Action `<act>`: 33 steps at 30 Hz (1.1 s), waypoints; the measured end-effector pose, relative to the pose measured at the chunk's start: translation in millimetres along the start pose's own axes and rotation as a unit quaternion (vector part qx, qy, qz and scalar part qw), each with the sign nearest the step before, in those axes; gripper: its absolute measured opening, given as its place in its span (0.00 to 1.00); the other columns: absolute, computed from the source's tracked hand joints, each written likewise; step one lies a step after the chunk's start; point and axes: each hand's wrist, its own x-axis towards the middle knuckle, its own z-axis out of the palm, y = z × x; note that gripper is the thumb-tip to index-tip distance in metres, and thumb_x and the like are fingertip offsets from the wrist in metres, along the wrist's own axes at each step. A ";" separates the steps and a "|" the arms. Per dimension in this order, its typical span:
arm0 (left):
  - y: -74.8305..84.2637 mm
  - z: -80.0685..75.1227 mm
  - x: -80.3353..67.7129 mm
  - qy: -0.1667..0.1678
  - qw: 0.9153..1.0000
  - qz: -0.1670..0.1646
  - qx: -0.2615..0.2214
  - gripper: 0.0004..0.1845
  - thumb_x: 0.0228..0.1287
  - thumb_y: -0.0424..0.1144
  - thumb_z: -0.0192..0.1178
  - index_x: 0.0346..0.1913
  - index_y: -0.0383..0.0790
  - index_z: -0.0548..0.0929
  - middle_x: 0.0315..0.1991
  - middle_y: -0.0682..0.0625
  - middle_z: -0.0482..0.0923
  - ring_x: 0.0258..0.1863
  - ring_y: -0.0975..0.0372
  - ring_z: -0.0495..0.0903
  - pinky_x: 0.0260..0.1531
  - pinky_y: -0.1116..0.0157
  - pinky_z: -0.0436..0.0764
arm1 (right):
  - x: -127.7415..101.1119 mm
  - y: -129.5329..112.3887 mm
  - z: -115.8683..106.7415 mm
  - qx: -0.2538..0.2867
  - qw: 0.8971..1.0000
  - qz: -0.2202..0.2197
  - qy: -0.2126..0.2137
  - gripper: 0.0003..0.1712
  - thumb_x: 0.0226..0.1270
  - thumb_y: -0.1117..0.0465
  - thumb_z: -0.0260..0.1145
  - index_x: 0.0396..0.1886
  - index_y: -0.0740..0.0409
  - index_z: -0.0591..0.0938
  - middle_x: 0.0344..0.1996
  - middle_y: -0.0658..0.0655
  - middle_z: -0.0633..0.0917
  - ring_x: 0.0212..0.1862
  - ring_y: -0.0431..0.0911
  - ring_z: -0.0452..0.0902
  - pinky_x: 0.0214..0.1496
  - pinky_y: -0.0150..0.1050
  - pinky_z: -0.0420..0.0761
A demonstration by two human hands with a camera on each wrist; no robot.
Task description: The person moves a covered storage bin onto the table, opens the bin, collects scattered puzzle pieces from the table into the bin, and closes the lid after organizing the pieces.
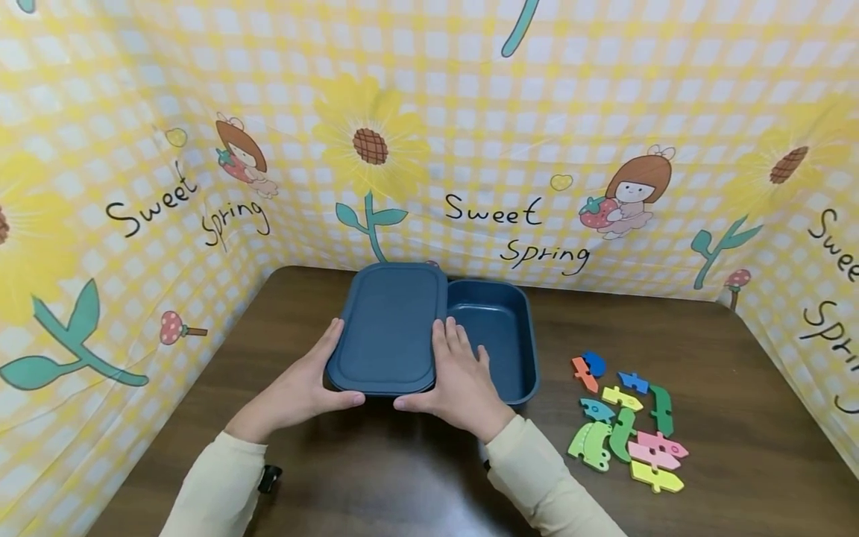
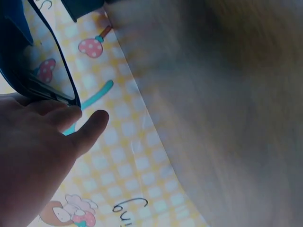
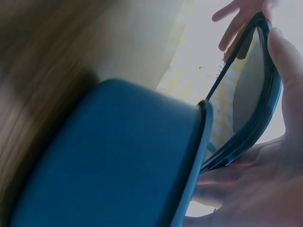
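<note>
A dark blue rectangular lid (image 1: 389,328) is held by both hands, lifted and shifted left so it covers only the left edge of a matching dark blue box (image 1: 499,332) on the brown table (image 1: 671,335). My left hand (image 1: 302,388) grips the lid's left near corner, fingers along its side and thumb at the near edge. At the lid's right side my right hand (image 1: 456,380) grips with fingers on top and thumb at the near edge. The left wrist view shows the left hand (image 2: 42,146) under the lid's rim (image 2: 47,90). In the right wrist view, the right hand (image 3: 265,179) pinches the lid (image 3: 255,94) above the box (image 3: 118,156).
Several coloured foam puzzle pieces (image 1: 627,421) lie on the table to the right of the box. A yellow checked backdrop (image 1: 510,149) with "Sweet Spring" print walls the table on the left, back and right sides.
</note>
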 end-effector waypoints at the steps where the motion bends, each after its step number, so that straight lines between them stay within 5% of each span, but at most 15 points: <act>1: -1.5 -1.6 0.0 -0.001 1.000 0.000 -0.001 0.67 0.57 0.61 0.72 0.82 0.49 0.32 0.82 0.47 0.29 0.78 0.45 0.41 0.68 0.40 0.56 | 0.3 -1.7 0.8 0.002 1.000 0.001 0.002 0.76 0.45 0.25 0.75 0.82 0.62 0.50 0.80 0.64 0.49 0.79 0.59 0.44 0.71 0.70 0.48; 18: -17.4 -30.2 -19.1 0.006 0.999 -0.005 0.034 0.65 0.59 0.57 0.73 0.82 0.52 0.32 0.81 0.40 0.36 0.75 0.36 0.48 0.62 0.36 0.62 | 9.2 -34.7 12.1 0.023 1.000 -0.011 0.012 0.76 0.46 0.24 0.74 0.82 0.62 0.49 0.79 0.65 0.49 0.73 0.61 0.61 0.69 0.57 0.67; 33: -36.8 -37.3 -28.9 0.001 0.999 0.001 0.053 0.64 0.58 0.56 0.73 0.82 0.46 0.35 0.80 0.36 0.39 0.73 0.34 0.52 0.59 0.36 0.65 | 13.4 -46.0 38.2 0.061 0.998 0.015 -0.024 0.75 0.48 0.29 0.77 0.82 0.60 0.46 0.80 0.65 0.45 0.77 0.57 0.54 0.64 0.50 0.74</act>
